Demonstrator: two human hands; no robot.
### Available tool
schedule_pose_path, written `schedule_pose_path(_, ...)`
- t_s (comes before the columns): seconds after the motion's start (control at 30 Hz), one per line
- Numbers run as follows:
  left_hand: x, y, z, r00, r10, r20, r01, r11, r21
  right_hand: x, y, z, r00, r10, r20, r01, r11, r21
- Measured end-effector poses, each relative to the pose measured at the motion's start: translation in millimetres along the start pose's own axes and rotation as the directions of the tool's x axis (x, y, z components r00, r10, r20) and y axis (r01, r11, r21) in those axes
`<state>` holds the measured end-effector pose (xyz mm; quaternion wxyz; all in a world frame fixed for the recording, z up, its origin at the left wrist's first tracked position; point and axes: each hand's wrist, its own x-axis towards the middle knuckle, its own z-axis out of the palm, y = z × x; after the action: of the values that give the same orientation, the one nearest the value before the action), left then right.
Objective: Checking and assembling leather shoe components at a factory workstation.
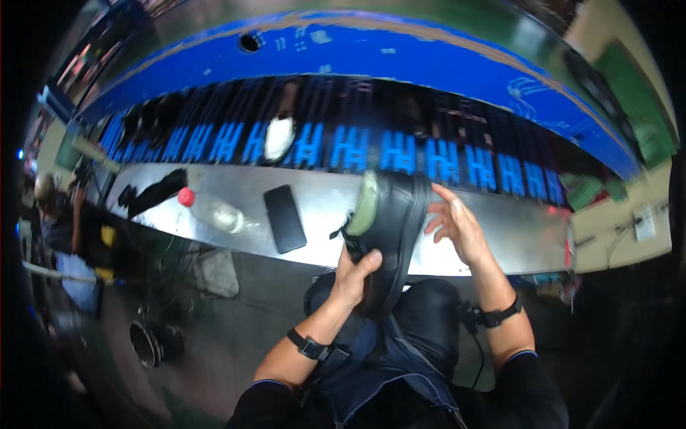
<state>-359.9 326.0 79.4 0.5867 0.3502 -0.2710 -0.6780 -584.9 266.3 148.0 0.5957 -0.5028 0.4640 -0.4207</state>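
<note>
A black shoe (389,222) is held upright on edge over the bench's front edge and my lap. A pale green piece (367,204) shows in its opening, and dark laces hang on its left side. My left hand (352,277) grips the shoe from the lower left, its thumb lying across the black upper. My right hand (459,225) is at the sole side on the right, its fingers apart and curved, the fingertips close to the edge. Whether they touch it I cannot tell.
On the metal bench (514,232) lie a black phone (284,219), a ball of pale string (229,219), a small red object (186,196) and a dark cloth-like item (158,194). Behind runs a conveyor with blue racks (350,148), carrying a blurred white object (279,137). Another person (61,222) is far left.
</note>
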Motion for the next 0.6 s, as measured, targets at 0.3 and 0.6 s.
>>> schedule_pose_path(0.3,224,188,-117,0.416,0.76,-0.499,-0.372,0.643,0.67,270,102,159,0.997,0.035,0.074,0.0,0.906,-0.424)
schedule_pose_path(0.6,367,205,-207,0.337,0.755,-0.563,0.577,0.307,0.757,402,157,221,0.999,0.033,0.016,-0.011,0.695,-0.719)
